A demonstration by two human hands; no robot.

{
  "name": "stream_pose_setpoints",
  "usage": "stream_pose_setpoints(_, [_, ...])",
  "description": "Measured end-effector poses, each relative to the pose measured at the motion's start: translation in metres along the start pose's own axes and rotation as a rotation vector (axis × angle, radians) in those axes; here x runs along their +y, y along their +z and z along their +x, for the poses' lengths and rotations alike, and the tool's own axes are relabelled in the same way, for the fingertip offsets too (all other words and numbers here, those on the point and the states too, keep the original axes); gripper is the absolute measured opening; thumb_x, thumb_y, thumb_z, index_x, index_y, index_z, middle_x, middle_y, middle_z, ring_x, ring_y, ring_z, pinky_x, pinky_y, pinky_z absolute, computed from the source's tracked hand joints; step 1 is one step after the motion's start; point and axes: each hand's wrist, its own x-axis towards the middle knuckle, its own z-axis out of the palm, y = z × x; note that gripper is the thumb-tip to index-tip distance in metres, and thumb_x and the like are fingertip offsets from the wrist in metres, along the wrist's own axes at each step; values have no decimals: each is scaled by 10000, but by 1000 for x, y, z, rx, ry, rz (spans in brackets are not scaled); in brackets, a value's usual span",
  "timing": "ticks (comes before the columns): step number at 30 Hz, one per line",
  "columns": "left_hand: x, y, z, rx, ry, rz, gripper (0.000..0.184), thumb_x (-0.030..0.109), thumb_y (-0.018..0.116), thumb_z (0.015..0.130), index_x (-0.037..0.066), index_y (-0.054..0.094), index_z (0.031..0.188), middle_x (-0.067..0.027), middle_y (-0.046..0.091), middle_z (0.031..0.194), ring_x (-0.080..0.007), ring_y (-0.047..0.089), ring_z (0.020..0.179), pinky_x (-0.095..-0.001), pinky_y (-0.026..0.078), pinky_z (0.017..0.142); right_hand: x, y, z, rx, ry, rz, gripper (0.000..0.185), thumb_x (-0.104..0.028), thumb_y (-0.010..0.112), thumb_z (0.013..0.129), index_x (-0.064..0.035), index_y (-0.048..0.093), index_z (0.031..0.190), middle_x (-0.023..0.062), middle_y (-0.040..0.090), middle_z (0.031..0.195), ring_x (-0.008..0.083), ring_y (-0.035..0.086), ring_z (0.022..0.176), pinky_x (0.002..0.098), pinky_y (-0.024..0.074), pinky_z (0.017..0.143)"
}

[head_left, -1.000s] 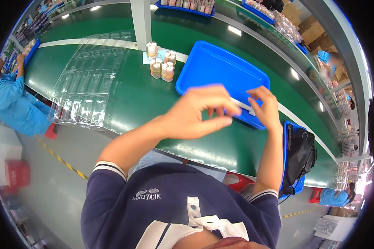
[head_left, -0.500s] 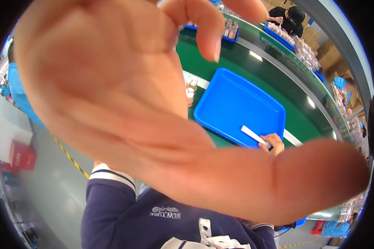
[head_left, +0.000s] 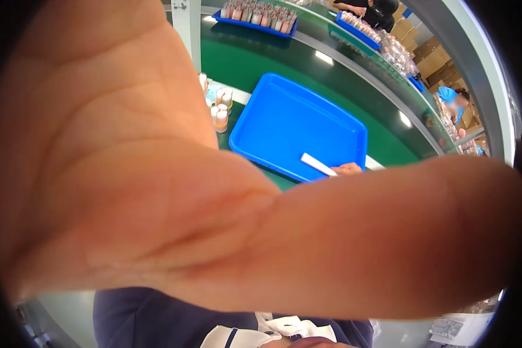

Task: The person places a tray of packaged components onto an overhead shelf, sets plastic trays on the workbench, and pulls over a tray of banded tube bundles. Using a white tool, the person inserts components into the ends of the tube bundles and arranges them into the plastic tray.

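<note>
While our left hand (head_left: 133,168) is very close to the camera and covers much of the view, we see its thumb stretched out, but its other fingers are out of sight, so we cannot tell whether it holds something. Our right hand (head_left: 348,169), at the near edge of the blue tray (head_left: 290,127), has its fingers closed around one end of a white stick (head_left: 318,164); the free end points leftward over the tray. Small bundles (head_left: 219,113) stand just left of the tray, on the green table (head_left: 229,61). We think the main danger is this blocked view: the stick could knock the tray rim, or turn in a grip which we cannot check, and a careless left arm could tip the bundles.
</note>
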Motion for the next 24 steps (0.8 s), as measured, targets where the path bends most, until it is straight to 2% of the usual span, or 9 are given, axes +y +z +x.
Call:
stream_pose_setpoints(3, [8,40,-1,-8,5,63,209,86,620,746,23,569,938,-103,598,908,-164,545,730,-252,421,614,2,2,1,8,-18,2,185,-52,686,661,-32,660,843,106,591,831,267,557,810,339,440,720])
stream_pose_setpoints(5, [-31,-13,3,-23,8,122,194,85,620,746,25,576,925,-99,602,901,-165,547,728,-253,421,617,2,2,1,1,10,24,181,-49,686,661,-31,661,839,106,590,829,265,560,806,337,440,722])
stream_pose_setpoints(6, [-26,49,8,-33,13,154,186,85,619,746,26,579,918,-97,603,898,-166,547,727,-254,422,619,1,3,1,14,15,44,181,-45,686,659,-31,661,837,110,588,829,265,561,803,335,439,722])
stream_pose_setpoints(11, [-85,60,29,-57,95,272,149,82,618,746,32,595,885,-87,611,883,-171,552,721,-257,422,628,7,12,0,8,11,49,172,-22,679,652,-31,653,821,109,581,832,262,554,805,330,434,717])
stream_pose_setpoints(13, [-71,55,33,-451,250,377,81,55,617,650,40,625,729,-59,637,814,-204,558,679,-285,432,637,7,9,1,5,49,45,173,-20,678,651,-29,648,821,105,577,828,261,549,805,332,431,714])
stream_pose_setpoints(14, [-54,61,36,-497,226,293,126,34,582,570,42,640,682,-64,647,784,-229,556,680,-295,440,641,5,8,1,1,57,39,182,-19,678,651,-31,648,830,102,572,819,259,544,803,334,428,710])
stream_pose_setpoints(15, [-40,65,48,-529,250,153,198,-9,561,626,40,656,793,-80,642,848,-221,560,681,-295,441,633,-2,5,3,-15,74,28,178,-22,676,655,-30,647,831,102,572,821,258,546,806,332,429,712])
stream_pose_setpoints(18, [-38,66,47,-484,202,148,197,-7,563,636,39,655,805,-83,639,855,-220,561,683,-295,442,633,-3,3,13,8,-31,11,154,-29,667,673,-25,642,825,106,575,823,260,546,807,331,430,715])
stream_pose_setpoints(24, [-37,67,46,-421,82,111,196,0,569,665,33,650,841,-91,632,876,-220,562,691,-296,445,633,5,10,6,108,29,110,145,-31,662,676,-23,640,819,108,574,834,262,543,803,334,429,718])
